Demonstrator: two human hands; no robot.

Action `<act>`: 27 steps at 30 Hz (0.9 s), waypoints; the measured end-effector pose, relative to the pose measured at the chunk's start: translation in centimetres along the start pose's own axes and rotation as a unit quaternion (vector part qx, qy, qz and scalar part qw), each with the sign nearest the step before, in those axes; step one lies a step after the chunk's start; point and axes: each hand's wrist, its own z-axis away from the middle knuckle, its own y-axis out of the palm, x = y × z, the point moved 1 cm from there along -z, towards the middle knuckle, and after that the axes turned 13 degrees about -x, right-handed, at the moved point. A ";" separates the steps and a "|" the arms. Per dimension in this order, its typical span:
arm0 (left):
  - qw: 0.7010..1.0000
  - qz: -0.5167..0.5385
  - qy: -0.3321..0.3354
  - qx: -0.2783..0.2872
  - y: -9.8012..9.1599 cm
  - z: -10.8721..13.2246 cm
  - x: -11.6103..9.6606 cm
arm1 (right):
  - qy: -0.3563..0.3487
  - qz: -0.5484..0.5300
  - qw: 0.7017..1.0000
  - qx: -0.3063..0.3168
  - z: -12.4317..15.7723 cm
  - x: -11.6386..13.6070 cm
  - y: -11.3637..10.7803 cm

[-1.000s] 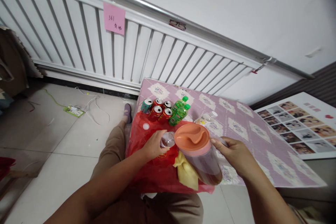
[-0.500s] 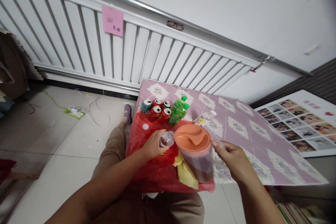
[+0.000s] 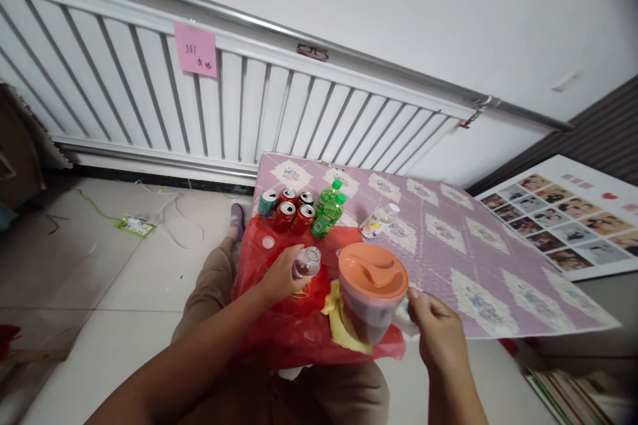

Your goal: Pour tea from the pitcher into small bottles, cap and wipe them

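The uncapped clear bottle (image 3: 306, 262) lies just left of the orange-lidded pitcher (image 3: 369, 309), with a narrow gap between them. The left hand (image 3: 282, 277) has its fingers curled around the bottle below the neck; the bottle's long axis runs roughly upright, its open mouth facing up, though the palm hides much of its body. The right hand (image 3: 439, 329) grips the pitcher's handle on the far side from the bottle — so the pitcher's body sits between the two hands, its lip toward the bottle. The pitcher stands close to upright, over or beside a yellow cloth (image 3: 339, 332) on red plastic sheeting (image 3: 294, 339) — whether its base touches, I cannot tell.
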 end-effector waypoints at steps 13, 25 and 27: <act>0.999 -0.040 -0.026 0.006 0.0 0.4 -0.1 | 0.011 -0.033 0.999 -0.035 1.5 -1.8 -0.5; 0.995 -0.070 -0.065 0.014 -0.2 0.7 -0.2 | -0.041 0.029 0.999 -0.021 1.7 -0.9 -0.5; 0.995 -0.067 -0.074 0.019 -0.2 0.7 -0.1 | -0.042 0.031 0.998 -0.021 1.8 -0.7 -0.4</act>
